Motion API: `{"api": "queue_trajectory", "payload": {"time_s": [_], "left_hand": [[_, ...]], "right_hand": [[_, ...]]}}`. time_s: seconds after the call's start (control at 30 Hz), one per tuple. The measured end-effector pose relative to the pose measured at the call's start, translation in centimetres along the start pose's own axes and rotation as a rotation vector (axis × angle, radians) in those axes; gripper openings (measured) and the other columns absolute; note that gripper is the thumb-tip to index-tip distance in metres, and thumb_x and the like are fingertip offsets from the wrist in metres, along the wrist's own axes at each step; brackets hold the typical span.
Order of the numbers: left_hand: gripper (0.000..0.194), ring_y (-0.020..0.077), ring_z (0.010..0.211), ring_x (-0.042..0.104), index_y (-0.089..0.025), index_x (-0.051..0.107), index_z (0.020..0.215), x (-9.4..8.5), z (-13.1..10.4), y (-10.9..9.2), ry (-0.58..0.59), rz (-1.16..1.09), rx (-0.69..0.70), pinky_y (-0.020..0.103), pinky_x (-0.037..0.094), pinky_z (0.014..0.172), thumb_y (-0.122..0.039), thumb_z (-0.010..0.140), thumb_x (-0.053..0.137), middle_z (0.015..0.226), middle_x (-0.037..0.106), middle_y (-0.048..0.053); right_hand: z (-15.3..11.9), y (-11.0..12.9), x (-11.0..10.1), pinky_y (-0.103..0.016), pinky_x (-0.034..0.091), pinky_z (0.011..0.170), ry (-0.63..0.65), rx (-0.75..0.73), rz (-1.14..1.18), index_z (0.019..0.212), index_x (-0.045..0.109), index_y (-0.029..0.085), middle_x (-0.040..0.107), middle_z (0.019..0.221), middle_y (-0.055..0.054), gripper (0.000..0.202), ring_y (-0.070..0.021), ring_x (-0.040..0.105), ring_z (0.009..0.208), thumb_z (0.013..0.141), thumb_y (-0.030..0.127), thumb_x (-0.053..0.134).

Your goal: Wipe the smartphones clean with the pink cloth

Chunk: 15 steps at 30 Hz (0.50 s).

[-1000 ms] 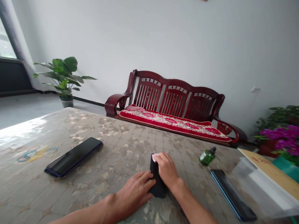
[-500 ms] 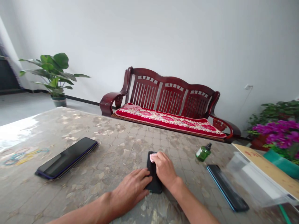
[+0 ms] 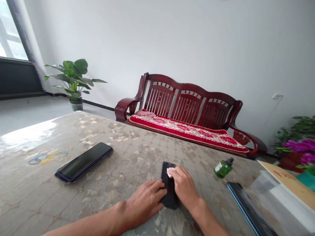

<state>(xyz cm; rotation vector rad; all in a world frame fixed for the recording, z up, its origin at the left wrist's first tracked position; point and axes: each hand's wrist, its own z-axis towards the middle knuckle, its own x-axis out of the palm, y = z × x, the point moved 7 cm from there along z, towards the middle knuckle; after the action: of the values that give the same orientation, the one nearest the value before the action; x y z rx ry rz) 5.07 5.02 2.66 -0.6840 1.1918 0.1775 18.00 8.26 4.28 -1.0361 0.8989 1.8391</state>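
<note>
A black phone [image 3: 167, 183] lies flat on the patterned table [image 3: 128, 154] in front of me. My left hand [image 3: 145, 203] rests palm down on the table, its fingertips touching the phone's left edge. My right hand [image 3: 184, 188] presses a small pink cloth [image 3: 170, 172] onto the phone's screen, covering the right side of it. Most of the cloth is hidden under the fingers.
A second dark phone [image 3: 85, 162] lies to the left, a third [image 3: 248, 209] at the right. A small green bottle [image 3: 223, 167] stands beyond it. Coloured rubber bands [image 3: 45, 157] sit far left, a clear box [image 3: 283, 203] far right. A red wooden bench [image 3: 187, 114] stands behind.
The view has swung slightly to the left. My right hand with the pink cloth has slid a little toward me along the phone screen. The left hand stays at the phone's edge.
</note>
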Motion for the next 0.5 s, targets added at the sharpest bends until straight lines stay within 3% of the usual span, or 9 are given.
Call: {"api": "queue_trajectory", "payload": {"time_s": [0.2, 0.5], "left_hand": [[0.03, 0.025, 0.116, 0.057, -0.022, 0.058, 0.119, -0.3, 0.0, -0.2, 0.024, 0.036, 0.01, 0.036, 0.044, 0.103, -0.022, 0.09, 0.06, 0.126, 0.06, 0.007], [0.026, 0.0246, 0.115, 0.058, -0.022, 0.059, 0.116, -0.4, 0.0, -0.3, 0.011, 0.047, 0.009, 0.036, 0.045, 0.102, -0.023, 0.09, 0.06, 0.124, 0.061, 0.007]], "right_hand": [[2.5, -1.7, 1.0, -0.026, 0.047, 0.088, 0.003, 0.101, -0.027, 0.098, 0.07, 0.022, 0.069, 0.095, -0.004, 0.029, -0.0173, 0.063, 0.094, 0.09, 0.005, 0.048], [-0.8, -0.7, -0.2, -0.025, 0.046, 0.091, 0.032, 0.043, 0.002, 0.101, 0.069, 0.024, 0.067, 0.1, -0.004, 0.034, -0.017, 0.061, 0.099, 0.09, 0.003, 0.045]]}}
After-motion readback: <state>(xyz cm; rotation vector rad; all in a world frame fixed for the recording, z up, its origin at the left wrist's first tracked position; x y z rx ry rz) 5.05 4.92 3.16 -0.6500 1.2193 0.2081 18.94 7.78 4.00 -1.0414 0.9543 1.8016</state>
